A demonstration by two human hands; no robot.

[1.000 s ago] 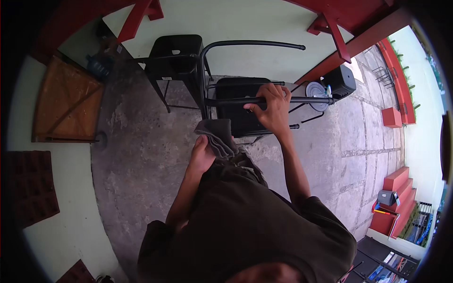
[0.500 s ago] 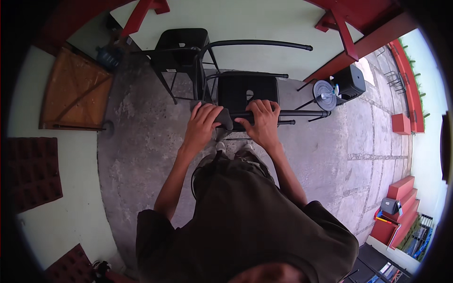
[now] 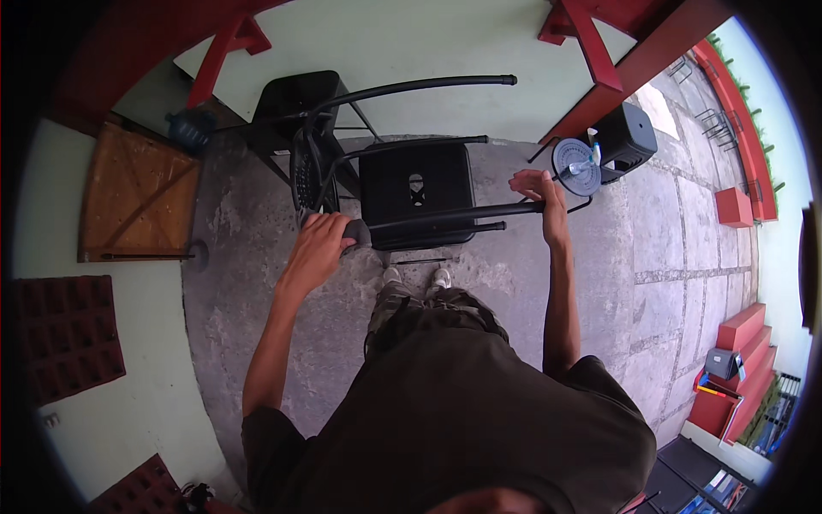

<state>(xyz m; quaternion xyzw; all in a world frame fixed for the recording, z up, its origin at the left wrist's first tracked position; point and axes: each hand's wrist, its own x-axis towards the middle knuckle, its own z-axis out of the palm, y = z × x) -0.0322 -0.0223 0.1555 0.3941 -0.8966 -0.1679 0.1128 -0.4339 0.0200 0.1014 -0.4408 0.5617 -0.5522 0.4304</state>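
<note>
- The left hand (image 3: 318,248) is clenched around the grey end of the black bar (image 3: 445,216) at the frame centre.
- The right hand (image 3: 541,190) grasps the bar's other end; its fingertips are hidden.
- The black chair seat (image 3: 415,193) below carries a small pale label.
- The grey disc (image 3: 575,166) in the upper right is hard to make out.

Likely an outdoor home gym, paved yard (image 3: 685,257), weight bench (image 3: 415,184), barbell (image 3: 454,214)

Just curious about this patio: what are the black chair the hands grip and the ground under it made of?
Chair: looks like black-painted metal, with thin bent tubes and a matte seat, though the seat might be plastic. Ground: grey stone or concrete slabs, rough, with visible joints.
</note>
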